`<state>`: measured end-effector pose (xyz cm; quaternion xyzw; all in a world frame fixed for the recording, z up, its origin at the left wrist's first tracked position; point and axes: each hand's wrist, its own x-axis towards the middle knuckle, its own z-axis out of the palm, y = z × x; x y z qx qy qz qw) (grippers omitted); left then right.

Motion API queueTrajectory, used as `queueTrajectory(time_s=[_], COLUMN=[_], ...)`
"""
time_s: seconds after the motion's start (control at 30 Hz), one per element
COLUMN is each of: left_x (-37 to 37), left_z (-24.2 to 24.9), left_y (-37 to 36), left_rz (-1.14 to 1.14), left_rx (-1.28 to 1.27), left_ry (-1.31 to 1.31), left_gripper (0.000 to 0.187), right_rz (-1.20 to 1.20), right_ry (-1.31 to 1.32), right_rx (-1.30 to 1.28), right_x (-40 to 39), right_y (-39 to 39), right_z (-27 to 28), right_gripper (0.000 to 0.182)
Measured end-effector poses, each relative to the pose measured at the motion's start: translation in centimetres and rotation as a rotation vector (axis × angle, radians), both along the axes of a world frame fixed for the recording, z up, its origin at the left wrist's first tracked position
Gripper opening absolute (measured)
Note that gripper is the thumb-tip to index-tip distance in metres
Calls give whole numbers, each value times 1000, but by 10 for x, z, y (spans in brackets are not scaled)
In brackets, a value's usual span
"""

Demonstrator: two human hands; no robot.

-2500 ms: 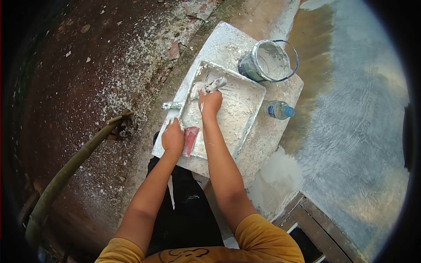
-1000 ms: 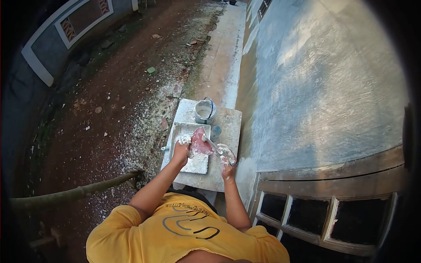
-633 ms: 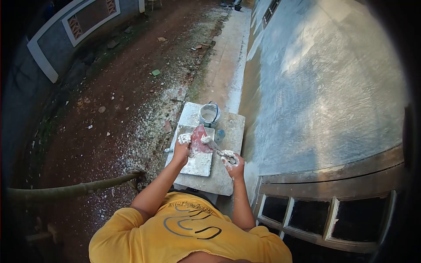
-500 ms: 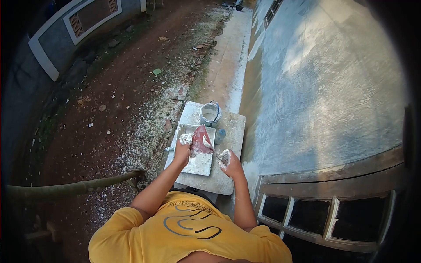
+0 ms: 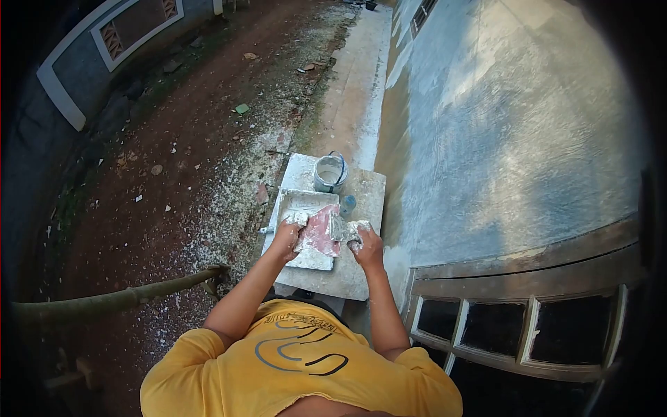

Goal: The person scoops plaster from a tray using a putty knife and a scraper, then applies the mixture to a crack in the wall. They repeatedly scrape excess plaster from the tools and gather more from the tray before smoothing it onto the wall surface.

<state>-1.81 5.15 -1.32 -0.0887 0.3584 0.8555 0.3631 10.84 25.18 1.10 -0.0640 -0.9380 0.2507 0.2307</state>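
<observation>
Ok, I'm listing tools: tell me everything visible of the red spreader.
The red spreader is a broad, flat blade, perhaps plastic, smeared with white paste. The left grip holds its left side, in view over the tray. A whitish scraper in the right grip overlaps its right edge; contact is unclear.

No txt legible for sure. Yellow shirt [image 5: 208,375]: lg curvy grey/blk print [image 5: 302,351] across chest, 1 stroke S-like; sm. line of lettering [image 5: 299,318] nr shirt's waist, too blurred to read.
</observation>
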Motion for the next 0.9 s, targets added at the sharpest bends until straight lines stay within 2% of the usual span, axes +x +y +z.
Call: queueTrajectory(time_s=[0.1,0.17,0.33,0.37,0.43,0.57,0.6,0.67,0.9], left_x=[-7,-12,-18,-20,-28,-31,-29,-24,-11], left_z=[-3,-12,23,24,10,-19,-11,1,27], left_y=[-10,-17,-23,-24,-25,-21,-20,-18,-10], left_rz=[7,-8,77,109,145,295,312,324,257], left_rx=[-33,-9,-51,-44,-67,-48,-90,-129,-187], left_ry=[57,86,146,134,153,270,293,316,402], left_gripper=[14,13,13,18,25,28,30,32,40], right_rz=[19,-16,-159,-186,-165,-103,-105,-224,-396], right_ry=[32,-38,-7,4,64,156,157,-54,-96], right_rx=[63,84,30,-90,-239,-106,-105,-139,-229], right_x=[-4,-5,0,2,6,23,26,33,31], right_y=[0,8,22,25,19,-9,-18,-44,-74], right_z=[11,14,3,0,7,9,12,27,29], right_gripper=[38,36,41,45,46,39,39,36,37])
